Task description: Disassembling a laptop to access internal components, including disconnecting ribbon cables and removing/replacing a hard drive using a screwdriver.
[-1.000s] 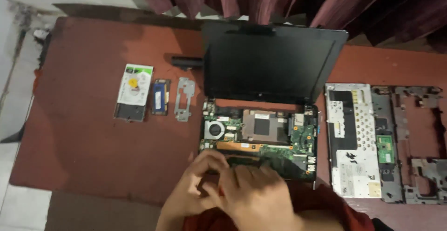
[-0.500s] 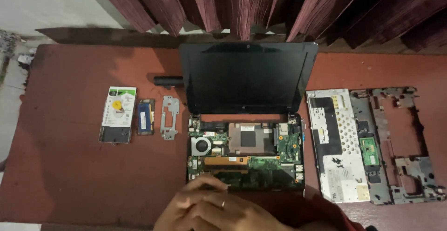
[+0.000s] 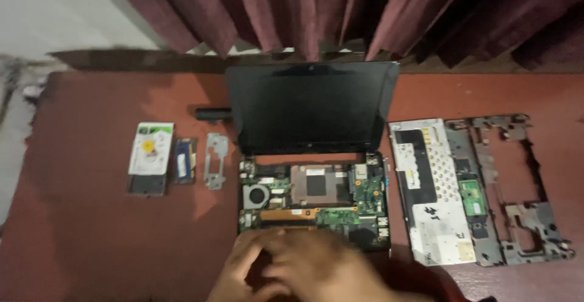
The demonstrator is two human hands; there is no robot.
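Hands overlap, blurred, at the front edge of an opened black laptop with bare green circuit board [image 3: 313, 198] — left hand [image 3: 246, 265], right hand [image 3: 322, 271]; their grip cannot be told. It sits mid-way on the reddish-brown surface [image 3: 91, 229].

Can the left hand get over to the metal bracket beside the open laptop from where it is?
Probably yes. The left hand rests at the laptop's front edge, and the metal bracket lies flat just up and left of it, with only bare table between.
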